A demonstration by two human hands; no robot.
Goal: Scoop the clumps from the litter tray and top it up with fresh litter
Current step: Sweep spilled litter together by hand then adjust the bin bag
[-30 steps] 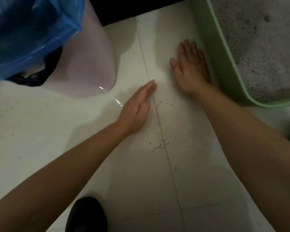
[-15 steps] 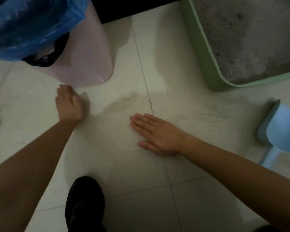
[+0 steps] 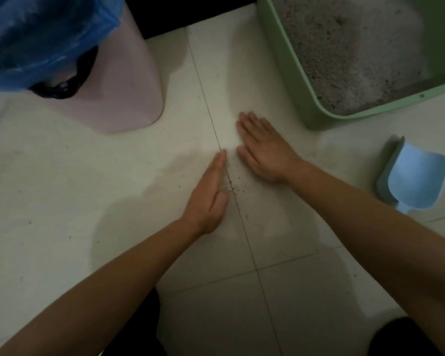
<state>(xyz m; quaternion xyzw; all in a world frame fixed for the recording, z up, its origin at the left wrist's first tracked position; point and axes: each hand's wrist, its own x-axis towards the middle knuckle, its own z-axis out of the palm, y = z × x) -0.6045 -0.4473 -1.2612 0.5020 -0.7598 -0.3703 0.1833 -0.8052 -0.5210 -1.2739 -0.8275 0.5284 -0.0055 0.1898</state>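
Looking down from the head view, the left hand [image 3: 208,196] stands on its little-finger edge on the floor [image 3: 62,201], fingers straight and together, holding nothing. The right hand [image 3: 265,152] lies palm-down with fingers extended, also empty. Spilled litter grains [image 3: 235,188] lie between the two hands, their scatter running lengthwise along the grout line [image 3: 249,247]; the left hand is the nearer, just beside them. The green litter tray [image 3: 293,80] stands ahead and to the right, near the right hand's fingertips. The blue scoop [image 3: 416,181] lies well right of the right forearm, handle toward the person. A pink bin [image 3: 129,93] with a blue liner [image 3: 36,34] stands ahead-left.
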